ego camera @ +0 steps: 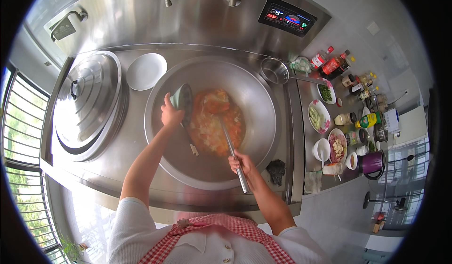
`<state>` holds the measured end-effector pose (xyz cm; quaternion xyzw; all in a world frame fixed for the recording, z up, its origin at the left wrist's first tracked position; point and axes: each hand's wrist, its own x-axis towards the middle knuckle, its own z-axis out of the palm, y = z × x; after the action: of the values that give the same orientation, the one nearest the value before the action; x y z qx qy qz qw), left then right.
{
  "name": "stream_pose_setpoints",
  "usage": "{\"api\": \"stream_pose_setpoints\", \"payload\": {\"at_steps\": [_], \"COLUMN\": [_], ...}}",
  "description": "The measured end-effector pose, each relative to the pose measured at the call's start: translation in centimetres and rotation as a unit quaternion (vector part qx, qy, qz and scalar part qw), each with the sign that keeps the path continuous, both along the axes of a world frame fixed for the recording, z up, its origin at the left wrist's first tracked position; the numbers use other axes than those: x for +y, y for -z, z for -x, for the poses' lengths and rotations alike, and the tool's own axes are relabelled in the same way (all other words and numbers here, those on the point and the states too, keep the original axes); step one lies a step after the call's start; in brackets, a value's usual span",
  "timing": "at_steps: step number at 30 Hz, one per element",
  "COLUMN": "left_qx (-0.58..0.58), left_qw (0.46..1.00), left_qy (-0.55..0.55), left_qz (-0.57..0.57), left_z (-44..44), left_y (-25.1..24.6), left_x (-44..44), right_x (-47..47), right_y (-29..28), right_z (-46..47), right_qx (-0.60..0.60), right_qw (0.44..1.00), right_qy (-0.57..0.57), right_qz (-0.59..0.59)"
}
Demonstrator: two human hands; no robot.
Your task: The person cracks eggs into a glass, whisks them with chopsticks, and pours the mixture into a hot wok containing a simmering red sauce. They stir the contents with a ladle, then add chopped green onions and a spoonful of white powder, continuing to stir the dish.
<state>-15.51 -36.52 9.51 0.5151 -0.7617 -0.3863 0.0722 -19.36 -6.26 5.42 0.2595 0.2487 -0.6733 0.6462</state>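
A big metal wok (261, 115) set in the steel counter holds an orange-red mixture (208, 131) with pale pieces, in liquid. My left hand (171, 112) grips a pale green bowl (178, 100), tipped on its side over the wok's left part, its mouth towards the mixture. A few pale pieces (194, 150) lie below the bowl on the wok's wall. My right hand (242, 162) is closed round the long metal handle of a ladle or turner (229, 140), whose head lies in the mixture, covered by food.
Left stand a large metal lid (88, 101) and a white plate (146, 71). A metal strainer or dipper (274, 70) rests at the wok's upper right, a dark scouring pad (276, 172) at its lower right. The right counter carries ingredient dishes (319, 116), sauce bottles (332, 64) and a purple jug (372, 163).
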Motion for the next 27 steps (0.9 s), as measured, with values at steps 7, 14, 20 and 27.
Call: {"api": "stream_pose_setpoints", "payload": {"at_steps": [7,14,20,27], "left_qx": [0.045,0.213,0.277,0.335], "left_qw": [0.988,0.895,0.848,0.833], "left_qy": [-0.071,-0.104,-0.084,-0.063], "left_qz": [-0.131,-0.379,-0.445,-0.437], "left_z": [2.2,1.6,-0.3,-1.6], "left_y": [2.1,2.3,1.8,2.3], "left_x": [0.6,2.5,3.3,4.0], "right_x": [1.2,2.0,3.8,5.3], "right_y": [-4.4,-10.0,-13.0,-13.9], "right_z": [-1.5,-3.5,-5.0,-5.7], "right_qx": [0.049,0.281,0.400,0.377], "right_qw": [0.997,0.955,0.903,0.912], "right_qy": [0.025,-0.014,0.017,0.089], "right_qz": [0.056,-0.094,-0.160,-0.134]}}
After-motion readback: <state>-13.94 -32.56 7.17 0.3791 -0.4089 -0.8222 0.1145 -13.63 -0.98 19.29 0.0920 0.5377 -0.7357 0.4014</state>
